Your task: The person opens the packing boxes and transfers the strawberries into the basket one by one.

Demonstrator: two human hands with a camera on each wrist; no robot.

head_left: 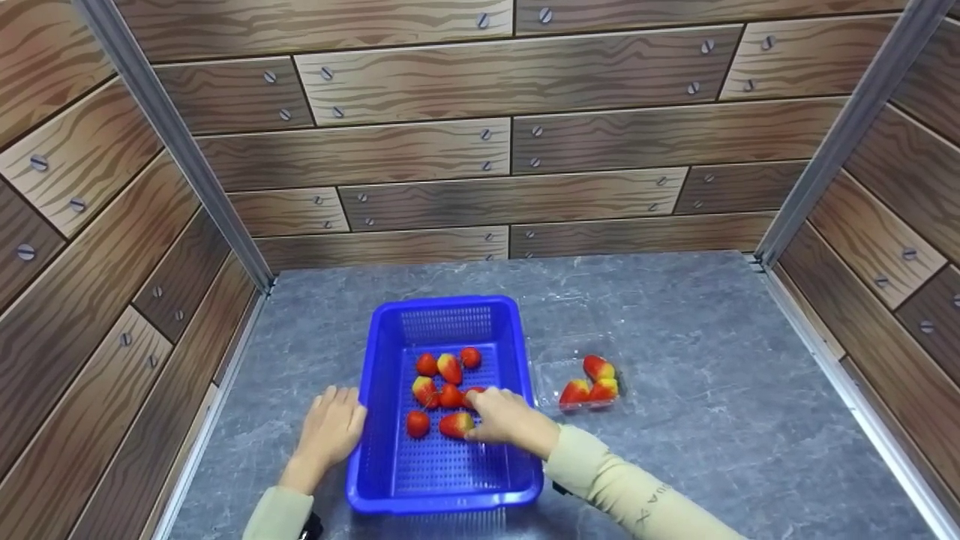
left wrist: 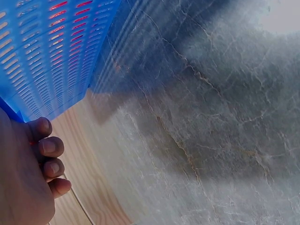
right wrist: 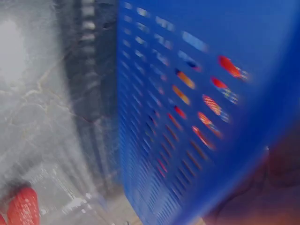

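A blue slotted plastic basket [head_left: 442,300] sits on the table with several red fruits inside. Some are strawberries with yellow ends, such as the strawberry [head_left: 450,369]; others are small round red fruits like the one [head_left: 418,424] near the left wall. My left hand [head_left: 330,426] is against the basket's left rim, its fingertips [left wrist: 48,146] loosely bent in the left wrist view. My right hand [head_left: 514,420] reaches over the right rim, thumb and forefinger apart, close to the yellow end of a strawberry [head_left: 454,426]. Another red fruit [head_left: 474,393] is partly hidden by that hand.
Right of the basket is a clear plastic box [head_left: 551,371] with 3 strawberries [head_left: 598,367] in it. Wood-patterned walls [head_left: 420,157] stand behind and on both sides of the grey marbled table [head_left: 712,360].
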